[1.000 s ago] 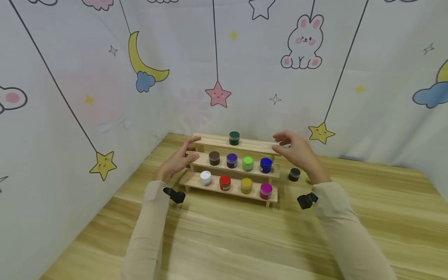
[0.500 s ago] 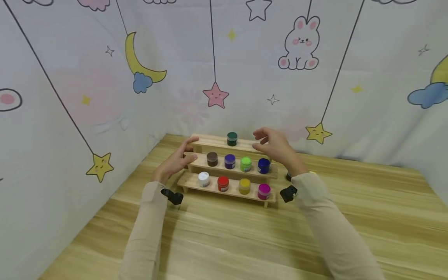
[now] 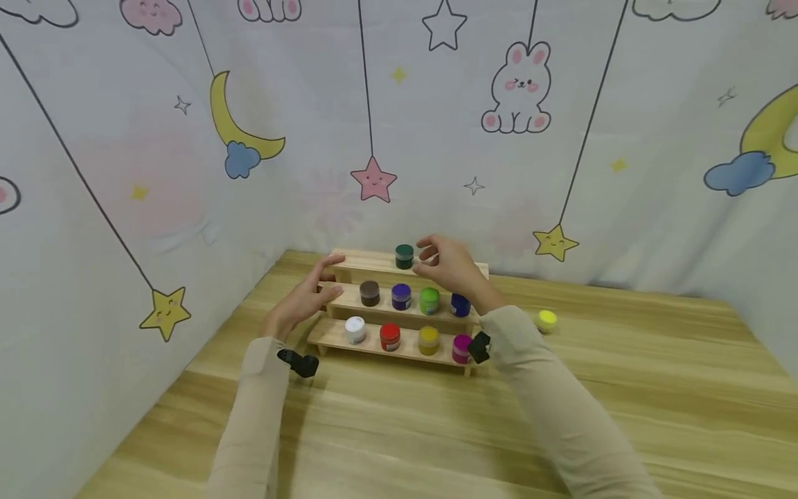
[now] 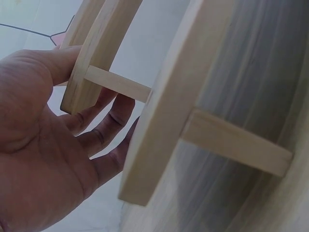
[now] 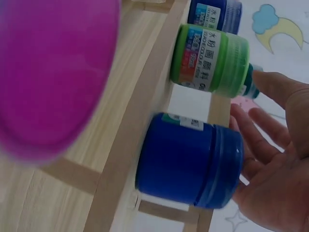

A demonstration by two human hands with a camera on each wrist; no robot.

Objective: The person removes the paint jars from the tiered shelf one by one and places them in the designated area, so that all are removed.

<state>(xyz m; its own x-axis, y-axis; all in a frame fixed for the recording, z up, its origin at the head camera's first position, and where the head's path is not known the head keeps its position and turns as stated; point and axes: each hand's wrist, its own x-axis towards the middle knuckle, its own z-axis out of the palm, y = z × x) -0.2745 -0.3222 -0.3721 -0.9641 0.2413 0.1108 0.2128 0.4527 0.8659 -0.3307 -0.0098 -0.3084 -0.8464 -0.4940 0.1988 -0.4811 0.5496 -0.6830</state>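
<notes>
A three-tier wooden rack [image 3: 368, 261] holds several small paint jars. My left hand [image 3: 302, 305] grips its left end; the left wrist view shows thumb and fingers around the upper shelf and its support [image 4: 118, 83]. My right hand [image 3: 455, 267] reaches over the right side, fingers apart and slightly bent, beside the dark green jar [image 3: 404, 257] on the top shelf. In the right wrist view the thumb overlaps that jar's edge. Brown [image 3: 370, 293], purple [image 3: 401, 296], light green [image 3: 429, 301] and dark blue jars [image 5: 178, 159] line the middle shelf.
On the bottom shelf stand white [image 3: 355, 330], red [image 3: 390, 337], yellow [image 3: 429, 340] and magenta jars [image 3: 462, 348]. A bright yellow jar [image 3: 546, 321] is on the wooden table [image 3: 399, 430], right of the rack. Patterned curtain [image 3: 299, 104] hangs close behind.
My right hand has moved left along the top shelf, from its right end to beside the dark green jar. The left hand keeps its grip. The black jar is now hidden behind my right arm.
</notes>
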